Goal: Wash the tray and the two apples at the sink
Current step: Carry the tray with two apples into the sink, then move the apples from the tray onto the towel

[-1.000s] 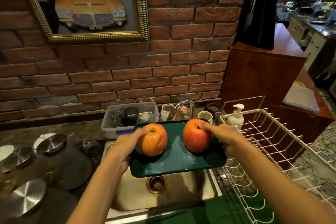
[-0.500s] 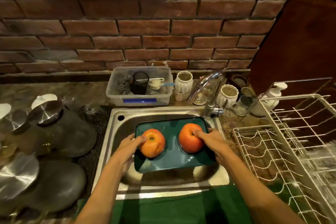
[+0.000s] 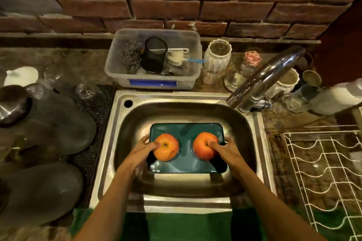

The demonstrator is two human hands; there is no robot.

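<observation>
Tray with two apples held low inside the sink basin.

The teal tray [image 3: 187, 164] is gripped at its left edge by the left hand [image 3: 140, 152] and at its right edge by the right hand [image 3: 228, 151], each thumb pressed on an apple: the left apple [image 3: 166, 147] and the right apple [image 3: 203, 146]. The tray is judged stiff, glossy and slippery when wet; the apples are judged firm and prone to rolling, so edge grips are advised. The steel sink [image 3: 182, 98] is set in a counter against a brick wall, the faucet [image 3: 268, 74] at its far right corner, a wire rack [image 3: 323, 172] beside its right edge.
</observation>
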